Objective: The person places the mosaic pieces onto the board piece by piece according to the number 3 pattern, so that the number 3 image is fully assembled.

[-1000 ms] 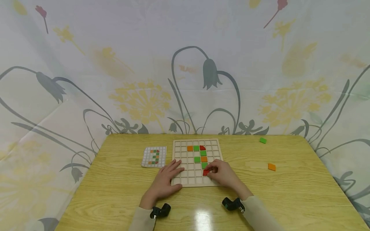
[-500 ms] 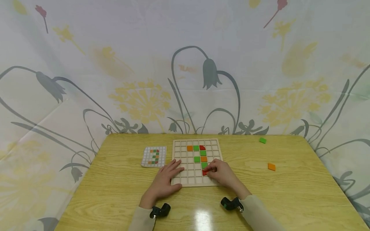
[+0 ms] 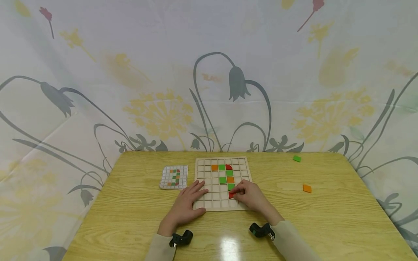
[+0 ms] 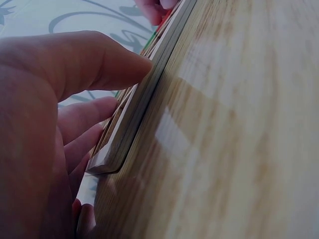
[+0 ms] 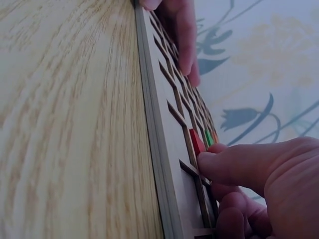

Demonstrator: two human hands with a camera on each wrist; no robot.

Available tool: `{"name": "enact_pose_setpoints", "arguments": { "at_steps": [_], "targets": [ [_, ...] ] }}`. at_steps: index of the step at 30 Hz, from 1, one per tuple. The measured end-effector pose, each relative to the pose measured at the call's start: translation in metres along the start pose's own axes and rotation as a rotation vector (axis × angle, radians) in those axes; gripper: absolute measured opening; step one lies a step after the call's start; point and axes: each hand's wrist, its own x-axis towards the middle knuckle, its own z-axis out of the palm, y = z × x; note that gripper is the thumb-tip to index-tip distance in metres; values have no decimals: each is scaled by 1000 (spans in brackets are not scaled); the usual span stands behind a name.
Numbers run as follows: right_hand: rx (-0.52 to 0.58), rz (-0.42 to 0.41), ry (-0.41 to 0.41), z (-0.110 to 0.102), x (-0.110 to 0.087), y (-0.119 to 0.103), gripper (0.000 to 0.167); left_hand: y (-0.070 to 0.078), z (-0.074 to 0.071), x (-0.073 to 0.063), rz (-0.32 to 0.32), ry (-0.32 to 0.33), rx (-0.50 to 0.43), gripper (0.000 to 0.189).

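Note:
A wooden grid board (image 3: 216,203) lies on the table, with orange, green and red tiles in some of its squares. My right hand (image 3: 252,196) pinches a red tile (image 3: 231,195) between thumb and forefinger, at the square just below a green tile (image 3: 231,187). In the right wrist view this red tile (image 5: 196,141) sits tilted at the grid's dividers, the thumb tip against it. My left hand (image 3: 187,206) rests with spread fingers on the board's near left corner. Its thumb lies along the front edge, as the left wrist view shows.
Left of the board lies a paper card (image 3: 165,179) printed with a grid of coloured squares. On the right side of the table are a loose green tile (image 3: 296,158) and an orange tile (image 3: 307,188). A patterned cloth (image 3: 156,72) hangs behind the table.
The red tile has shifted slightly to the left and turned more in line with the grid, with my right hand moving a little along with it. My left hand has stayed in place.

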Motion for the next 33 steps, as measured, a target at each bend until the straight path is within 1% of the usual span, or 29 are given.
{"name": "enact_pose_setpoints", "arguments": {
  "at_steps": [10,16,20,28,33],
  "targets": [
    [59,11,-4,-4,-4,6,11,-2,3,0,-6,1,10,62],
    [97,-34,-6,-10,-9,7,14,-2,2,0,-7,4,12,61],
    [104,-35,1,-15,-13,5,15,-1,2,0,-12,2,9,62],
    [106,-13,43,-32,-21,14,16,-2,2,0,-14,3,11,61],
    [94,10,93,-44,-29,24,16,-2,2,0,-7,3,17,61]
  ]
}}
